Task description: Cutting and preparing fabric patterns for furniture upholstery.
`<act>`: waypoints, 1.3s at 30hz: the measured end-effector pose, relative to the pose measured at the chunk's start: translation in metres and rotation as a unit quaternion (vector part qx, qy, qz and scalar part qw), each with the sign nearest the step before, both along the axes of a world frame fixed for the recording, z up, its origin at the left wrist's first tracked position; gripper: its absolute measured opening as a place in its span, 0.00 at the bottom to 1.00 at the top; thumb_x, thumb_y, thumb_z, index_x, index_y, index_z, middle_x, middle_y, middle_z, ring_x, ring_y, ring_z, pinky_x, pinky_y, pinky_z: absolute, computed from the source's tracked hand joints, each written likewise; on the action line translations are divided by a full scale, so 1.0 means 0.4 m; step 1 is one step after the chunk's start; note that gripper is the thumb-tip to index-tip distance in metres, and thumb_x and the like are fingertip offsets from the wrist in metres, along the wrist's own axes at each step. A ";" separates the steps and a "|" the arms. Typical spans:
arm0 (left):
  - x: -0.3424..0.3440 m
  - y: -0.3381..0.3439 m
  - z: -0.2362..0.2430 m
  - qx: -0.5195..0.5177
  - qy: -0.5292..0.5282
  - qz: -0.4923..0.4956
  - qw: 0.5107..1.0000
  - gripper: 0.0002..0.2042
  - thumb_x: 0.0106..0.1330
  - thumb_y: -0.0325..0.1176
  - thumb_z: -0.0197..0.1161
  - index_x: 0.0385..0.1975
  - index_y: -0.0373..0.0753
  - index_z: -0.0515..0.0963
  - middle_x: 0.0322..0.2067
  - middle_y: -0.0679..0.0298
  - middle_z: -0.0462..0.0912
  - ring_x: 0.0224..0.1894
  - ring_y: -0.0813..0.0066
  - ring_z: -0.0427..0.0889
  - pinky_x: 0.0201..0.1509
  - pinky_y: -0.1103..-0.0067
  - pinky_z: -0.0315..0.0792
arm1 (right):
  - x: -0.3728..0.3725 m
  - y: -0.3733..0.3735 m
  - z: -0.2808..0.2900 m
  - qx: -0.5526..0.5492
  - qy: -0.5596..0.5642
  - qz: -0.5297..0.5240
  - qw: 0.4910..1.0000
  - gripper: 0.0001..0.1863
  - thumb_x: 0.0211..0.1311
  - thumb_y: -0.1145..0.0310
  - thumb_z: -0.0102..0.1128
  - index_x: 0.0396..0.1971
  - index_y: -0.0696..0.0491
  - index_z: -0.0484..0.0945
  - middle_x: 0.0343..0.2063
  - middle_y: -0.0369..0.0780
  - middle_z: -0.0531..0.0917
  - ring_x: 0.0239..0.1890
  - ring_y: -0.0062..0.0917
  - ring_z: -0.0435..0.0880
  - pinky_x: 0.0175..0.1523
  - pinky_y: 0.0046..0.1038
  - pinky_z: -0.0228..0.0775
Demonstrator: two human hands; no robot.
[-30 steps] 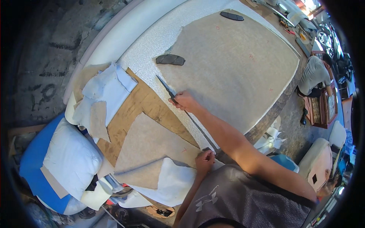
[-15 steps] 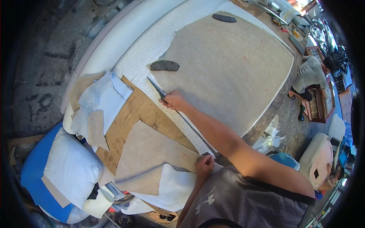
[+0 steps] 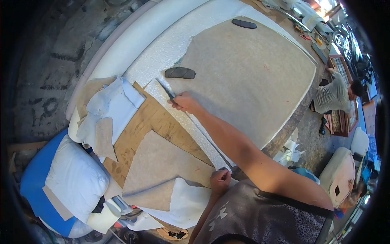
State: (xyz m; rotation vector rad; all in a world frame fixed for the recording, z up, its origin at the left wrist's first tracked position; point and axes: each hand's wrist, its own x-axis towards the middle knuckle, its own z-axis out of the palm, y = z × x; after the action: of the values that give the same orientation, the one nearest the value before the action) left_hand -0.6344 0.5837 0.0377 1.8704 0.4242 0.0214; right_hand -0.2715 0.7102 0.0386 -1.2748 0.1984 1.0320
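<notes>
My right hand (image 3: 182, 101) is closed on the dark handles of long scissors (image 3: 164, 86), whose blades lie along a cut in the white textured padding sheet (image 3: 142, 59) beside a narrow strip of it. My left hand (image 3: 219, 181) is curled at the near end of that strip (image 3: 191, 130), pinching it. On the padding lies a large beige fabric piece (image 3: 248, 81) with red marks, held by two dark grey curved blocks (image 3: 180, 72) (image 3: 243, 23). A smaller beige piece (image 3: 158, 158) with a folded corner lies on the brown board (image 3: 131, 122) left of the strip.
White rolls (image 3: 118, 44) run along the table's far-left side. Fabric scraps (image 3: 103, 110), a white pillow (image 3: 75, 175) and a blue item (image 3: 30, 183) lie at left. At right, a co-worker (image 3: 333, 95) bends over a wooden frame (image 3: 343, 126). Tools (image 3: 304, 34) lie at the table's far end.
The cut beside the scissor blades now reaches farther up the padding, leaving a more distinct strip. My left hand stays put. The co-worker has bent farther down and raised one arm.
</notes>
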 end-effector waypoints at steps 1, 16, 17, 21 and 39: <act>-0.002 0.000 0.000 -0.005 0.009 -0.001 1.000 0.03 0.59 0.29 0.69 0.30 0.38 0.84 0.18 0.66 0.79 0.19 0.70 0.71 0.25 0.75 0.66 | 0.004 0.002 -0.001 0.000 -0.006 0.001 1.000 0.14 0.58 0.63 0.72 0.19 0.53 0.80 0.14 0.34 0.75 0.09 0.14 0.59 0.14 0.20 0.46; 0.010 0.006 0.031 0.011 -0.004 -0.010 1.000 0.04 0.60 0.29 0.69 0.31 0.37 0.84 0.20 0.67 0.81 0.19 0.73 0.72 0.25 0.77 0.66 | 0.012 0.016 -0.017 0.029 -0.024 -0.012 0.999 0.13 0.61 0.66 0.71 0.20 0.54 0.80 0.15 0.35 0.76 0.10 0.13 0.61 0.14 0.18 0.44; 0.009 0.006 0.030 -0.003 0.004 -0.007 1.000 0.04 0.60 0.30 0.68 0.32 0.38 0.84 0.22 0.67 0.82 0.20 0.73 0.73 0.25 0.76 0.67 | 0.016 0.017 -0.017 -0.004 -0.014 -0.011 1.000 0.13 0.61 0.66 0.71 0.20 0.54 0.80 0.15 0.35 0.77 0.10 0.13 0.61 0.14 0.18 0.44; 0.003 0.003 0.023 0.009 0.010 -0.015 1.000 0.04 0.60 0.29 0.68 0.32 0.38 0.84 0.22 0.67 0.82 0.20 0.74 0.73 0.25 0.77 0.67 | 0.036 0.029 -0.031 0.033 -0.038 0.003 0.999 0.13 0.61 0.66 0.72 0.20 0.54 0.80 0.16 0.36 0.78 0.10 0.14 0.61 0.14 0.19 0.45; 0.075 -0.023 0.330 -0.079 -0.027 -0.185 0.979 0.03 0.58 0.21 0.66 0.31 0.32 0.83 0.24 0.67 0.83 0.23 0.79 0.72 0.29 0.82 0.67 | -0.289 -0.401 0.032 0.303 -0.117 0.236 0.916 0.10 0.68 0.63 0.65 0.36 0.55 0.83 0.27 0.35 0.84 0.32 0.20 0.82 0.43 0.23 0.73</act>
State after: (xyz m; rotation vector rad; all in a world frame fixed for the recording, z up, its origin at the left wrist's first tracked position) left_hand -0.6046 0.5743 0.1697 1.7617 0.0341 -0.2048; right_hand -0.3873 0.5499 0.0515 -0.8671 -0.6050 1.2077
